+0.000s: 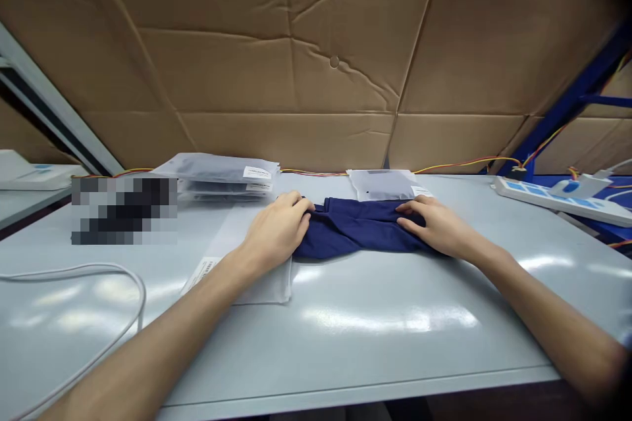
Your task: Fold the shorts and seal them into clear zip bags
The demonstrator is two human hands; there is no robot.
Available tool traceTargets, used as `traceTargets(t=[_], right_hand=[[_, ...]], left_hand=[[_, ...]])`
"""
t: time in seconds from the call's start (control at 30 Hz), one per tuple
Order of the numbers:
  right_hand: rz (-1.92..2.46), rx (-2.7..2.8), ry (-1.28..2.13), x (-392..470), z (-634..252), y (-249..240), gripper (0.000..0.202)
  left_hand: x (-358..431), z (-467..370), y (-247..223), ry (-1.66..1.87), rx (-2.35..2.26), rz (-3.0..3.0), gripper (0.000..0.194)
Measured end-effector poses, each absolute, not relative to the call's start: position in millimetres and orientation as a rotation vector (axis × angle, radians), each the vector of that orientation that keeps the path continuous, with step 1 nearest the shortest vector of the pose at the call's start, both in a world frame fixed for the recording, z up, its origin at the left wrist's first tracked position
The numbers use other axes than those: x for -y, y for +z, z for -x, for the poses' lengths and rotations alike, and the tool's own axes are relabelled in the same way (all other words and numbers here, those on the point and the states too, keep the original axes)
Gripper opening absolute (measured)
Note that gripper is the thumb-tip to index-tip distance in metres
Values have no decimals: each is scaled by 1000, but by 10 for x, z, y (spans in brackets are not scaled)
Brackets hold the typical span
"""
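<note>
A navy blue cloth garment [360, 227] lies folded and somewhat creased on the grey table. My left hand [279, 227] grips its left end, the thumb and fingers pinched on the fabric. At the right end, my right hand [434, 223] rests on the cloth with thumb and fingers apart. Under my left hand and forearm is a flat translucent bag [264, 286] with a printed label. Just behind the garment lies another frosted bag [380, 184] with something dark inside.
Several filled frosted bags [217, 168] are stacked at the back left. A blurred dark item [123, 210] and a white cable [141, 289] are at left. A power strip [563, 200] sits at the right. Cardboard [296, 79] stands behind the table [370, 355].
</note>
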State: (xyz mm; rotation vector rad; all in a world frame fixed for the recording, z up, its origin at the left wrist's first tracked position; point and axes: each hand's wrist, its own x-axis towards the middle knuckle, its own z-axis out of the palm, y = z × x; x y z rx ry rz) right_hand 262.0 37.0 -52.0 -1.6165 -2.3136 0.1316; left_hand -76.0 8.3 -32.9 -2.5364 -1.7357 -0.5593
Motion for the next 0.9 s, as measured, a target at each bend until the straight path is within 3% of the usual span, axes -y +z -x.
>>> traceTargets(t=[0.47,0.9], right_hand=[[1613,2282,162,-350,-2601,-513,39],[1400,2447,297,-292,-2623,-398,18]], left_hand=[[-90,777,-312,-604,1733,2525,29],[-108,836,-285,-590,1785,2505,26]])
